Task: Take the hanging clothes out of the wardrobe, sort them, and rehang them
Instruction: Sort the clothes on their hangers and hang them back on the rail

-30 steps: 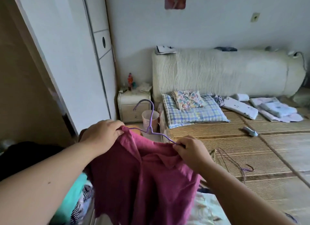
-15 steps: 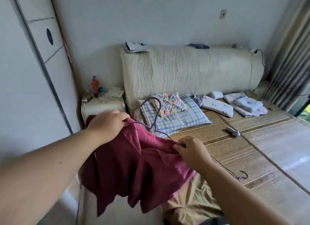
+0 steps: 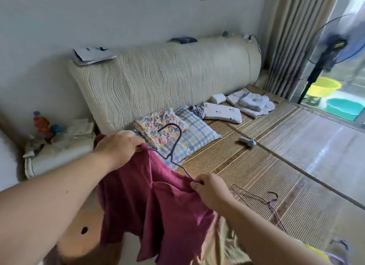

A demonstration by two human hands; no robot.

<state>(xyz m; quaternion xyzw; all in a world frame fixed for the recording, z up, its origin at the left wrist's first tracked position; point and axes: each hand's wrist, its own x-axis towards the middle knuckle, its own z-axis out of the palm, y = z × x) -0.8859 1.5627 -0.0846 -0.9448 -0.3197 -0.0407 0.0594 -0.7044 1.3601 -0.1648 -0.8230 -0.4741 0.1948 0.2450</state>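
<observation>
A maroon garment (image 3: 154, 203) hangs from a purple wire hanger (image 3: 173, 146) over the edge of the bed. My left hand (image 3: 118, 146) grips the garment's left shoulder and that end of the hanger. My right hand (image 3: 211, 189) pinches the right shoulder where the hanger's other end comes out of the fabric. The hook stands up between my hands, over the pillows. Several empty wire hangers (image 3: 262, 200) lie on the bamboo mat (image 3: 256, 166) just right of my right hand. The wardrobe is out of sight.
A beige headboard cushion (image 3: 167, 79) lines the wall, with pillows (image 3: 177, 132) and folded cloths (image 3: 250, 102) below it. A small grey device (image 3: 247, 142) lies on the mat. A nightstand (image 3: 59, 146) stands at left. A fan (image 3: 327, 45), curtain and basins are at right. Tan fabric (image 3: 221, 243) lies under the garment.
My view has swung right, from the wardrobe to the bed and window. Both hands keep their hold on the maroon garment and hanger and have carried it over the bed.
</observation>
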